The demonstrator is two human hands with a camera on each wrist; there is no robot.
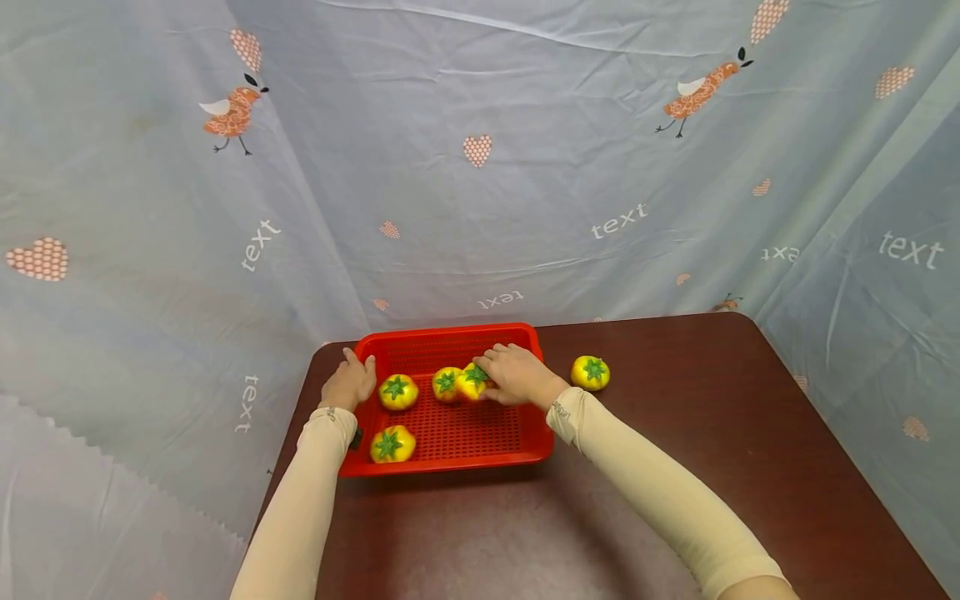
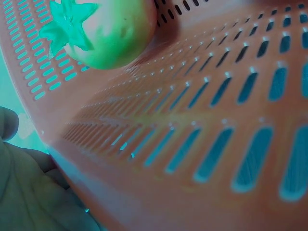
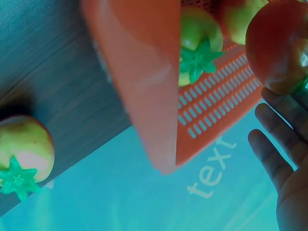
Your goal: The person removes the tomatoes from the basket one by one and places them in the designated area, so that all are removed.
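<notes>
A red perforated plastic basket (image 1: 450, 461) sits on the table with several yellow-red tomatoes in it, each with a green star-shaped top. My right hand (image 1: 517, 375) is over the basket's right half, holding one tomato (image 3: 274, 48) by its side. That tomato touches or overlaps another tomato (image 1: 446, 384) to its left; which, I cannot tell. Two more, a rear tomato (image 1: 398, 392) and a front tomato (image 1: 392, 444), lie near the left wall. At the basket's left rim is my left hand (image 1: 349, 383), fingers loose; the left wrist view shows its palm outside the wall.
One tomato (image 1: 590, 372) lies on the dark brown table (image 1: 675, 433), right of the basket. Behind and at both sides hangs a grey-blue printed curtain (image 1: 420, 183), close to the table's edges. A small black object (image 1: 356, 438) shows at the basket's left side.
</notes>
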